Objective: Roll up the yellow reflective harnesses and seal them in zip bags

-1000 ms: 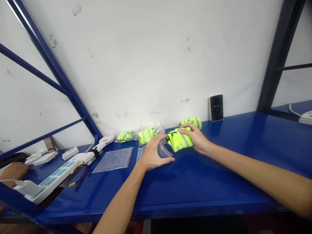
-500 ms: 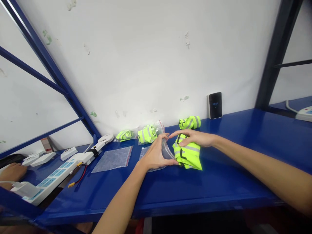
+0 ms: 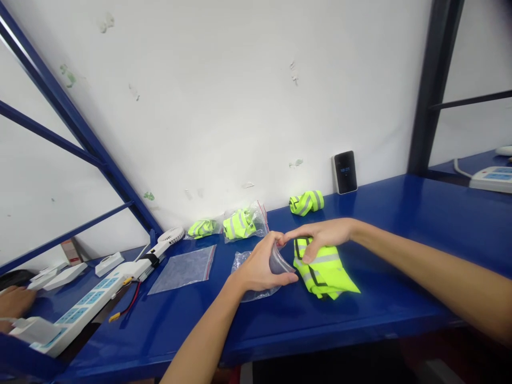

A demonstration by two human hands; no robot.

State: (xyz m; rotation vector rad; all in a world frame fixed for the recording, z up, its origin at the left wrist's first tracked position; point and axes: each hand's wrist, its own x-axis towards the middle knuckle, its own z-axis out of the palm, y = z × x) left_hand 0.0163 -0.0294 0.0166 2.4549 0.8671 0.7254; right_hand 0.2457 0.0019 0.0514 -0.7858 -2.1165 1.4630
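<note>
Vest: folded hi-vis vest [image 3: 325,268] lies flat on the blue shelf [image 3: 400,298], just right of the bag.
Vest axis: long side runs from the right hand toward the near edge; its tapered corner points front-right.
Right hand: right hand [image 3: 322,236] clasps the vest's upper edge, thumb on the front face, index finger stretched toward the left thumb.
Left hand: left hand [image 3: 256,271] pinches the clear zip bag [image 3: 276,262] at its mouth, which gapes rightward at the vest.
Hidden: bag's body is mostly behind the left hand; the vest's top edge is under the right palm.
Unclear: screen of the dark device [image 3: 344,172] against the wall is unreadable.
Cut off: another person's hand [image 3: 12,305] at the left edge.
</note>
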